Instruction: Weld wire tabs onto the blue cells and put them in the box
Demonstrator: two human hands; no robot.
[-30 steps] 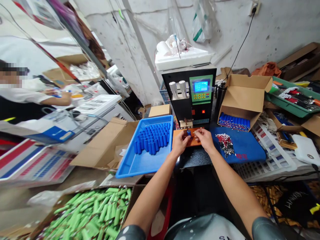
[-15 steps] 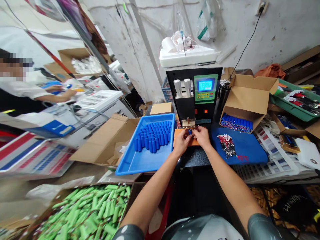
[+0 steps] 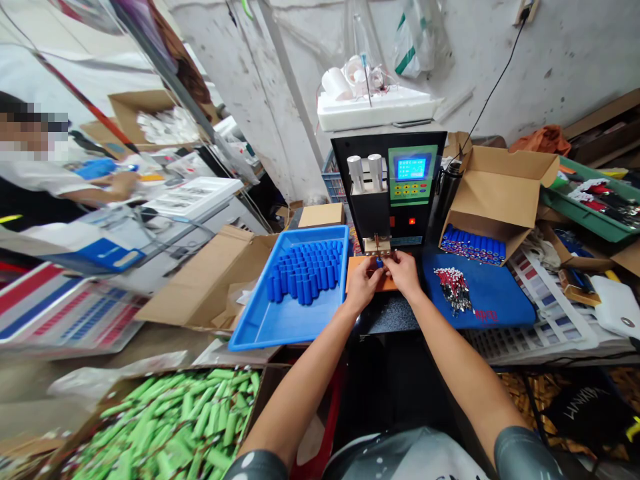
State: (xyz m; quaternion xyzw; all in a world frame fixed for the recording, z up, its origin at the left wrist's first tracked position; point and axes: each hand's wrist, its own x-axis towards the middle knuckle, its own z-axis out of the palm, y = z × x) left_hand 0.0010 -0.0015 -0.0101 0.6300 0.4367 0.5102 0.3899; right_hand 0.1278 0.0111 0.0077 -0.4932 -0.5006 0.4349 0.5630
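Both hands meet below the copper electrodes (image 3: pixel 379 242) of a black spot welder (image 3: pixel 343 157). My left hand (image 3: pixel 362 283) is closed on a blue battery cell (image 3: pixel 379 263), which stands with one end up toward the electrode tips. Whether it touches the tips I cannot tell. My right hand (image 3: pixel 404 272) is pinched at the cell's right side, near its upper end; anything small in its fingertips is hidden. An orange pad (image 3: pixel 389 285) lies under the hands. To their left, a blue tray (image 3: pixel 260 328) holds many upright blue cells (image 3: pixel 305 270).
On a blue mat (image 3: pixel 505 293) at right lies a pile of red-and-black wire leads (image 3: pixel 454 290). Behind it stands an open cardboard box (image 3: pixel 500 177) of blue cells. A box of green-wrapped cells (image 3: pixel 175 427) sits lower left. A co-worker (image 3: pixel 35 167) works at far left.
My hands and the cell keep nearly the same place under the electrodes. The view has shifted slightly. At far left the co-worker's hands have moved a little.
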